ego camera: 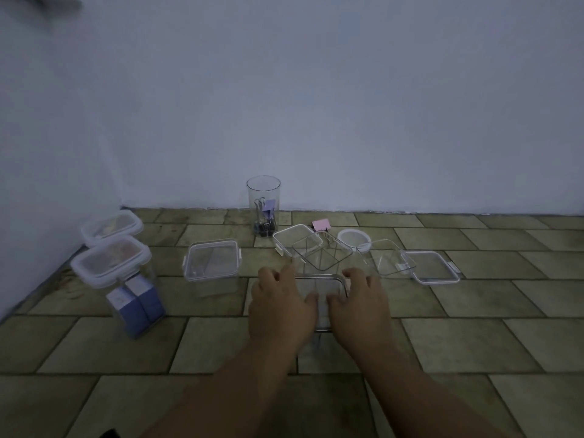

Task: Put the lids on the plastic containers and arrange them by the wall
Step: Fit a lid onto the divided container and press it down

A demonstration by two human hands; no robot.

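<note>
Here, hands (319,305) press clear lid (325,284) flat on transparent container (319,335).

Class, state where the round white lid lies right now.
In the head view, the round white lid lies on the tiled floor, right of centre, between the pink binder clip and an open clear container.

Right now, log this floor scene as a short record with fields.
surface: tiled floor by a pale wall
left hand: pressing on clear rectangular container
right hand: on the same container
lidded: two clear white-rimmed containers at left
unlidded: tall round clear cup holding binder clips
loose: flat rectangular clear lid, round white lid
</note>
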